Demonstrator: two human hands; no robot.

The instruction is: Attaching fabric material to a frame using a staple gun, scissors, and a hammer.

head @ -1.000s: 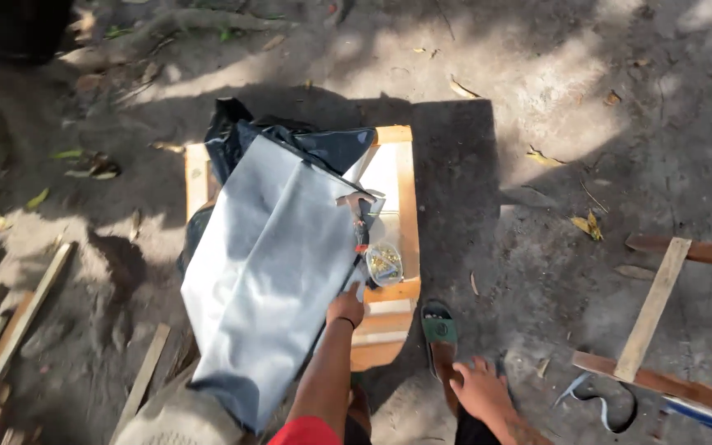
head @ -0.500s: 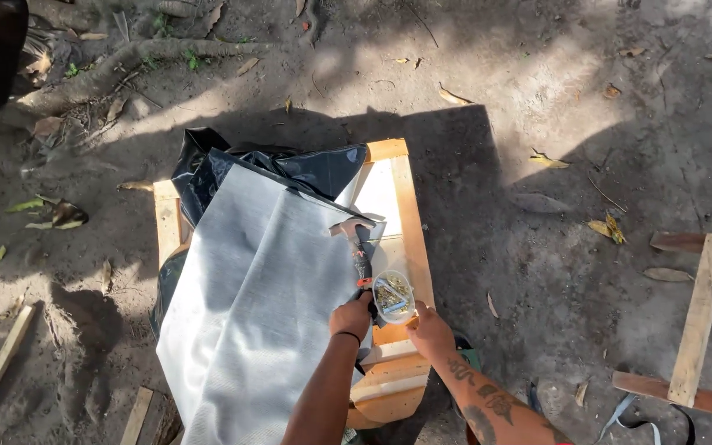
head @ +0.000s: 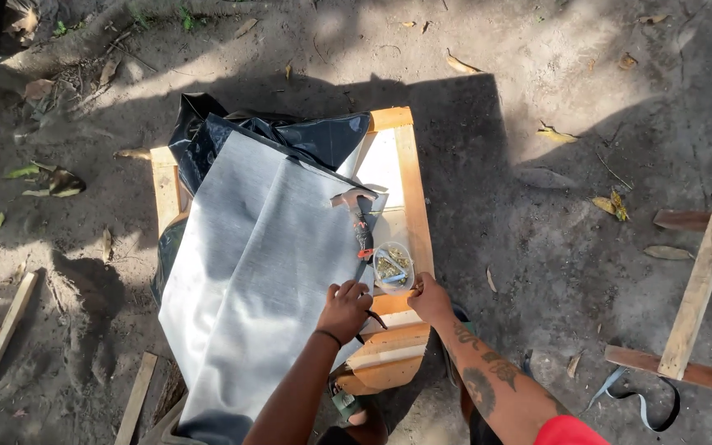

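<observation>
Resting curled left hand (head: 344, 306) on grey sheet (head: 249, 272), right hand (head: 430, 298) clasping wooden frame (head: 412, 198).

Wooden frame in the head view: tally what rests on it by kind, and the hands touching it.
Grey plastic sheet with black underside: 1
Claw hammer with red-and-black handle: 1
Small clear round container of nails: 1
Hands, left on the sheet, right on the light wooden frame: 2
Total: 5

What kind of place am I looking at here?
Likely an outdoor yard used for rough carpentry: bare dirt ground with dry leaves, a wooden frame draped with grey sheeting, and a hammer.
</observation>
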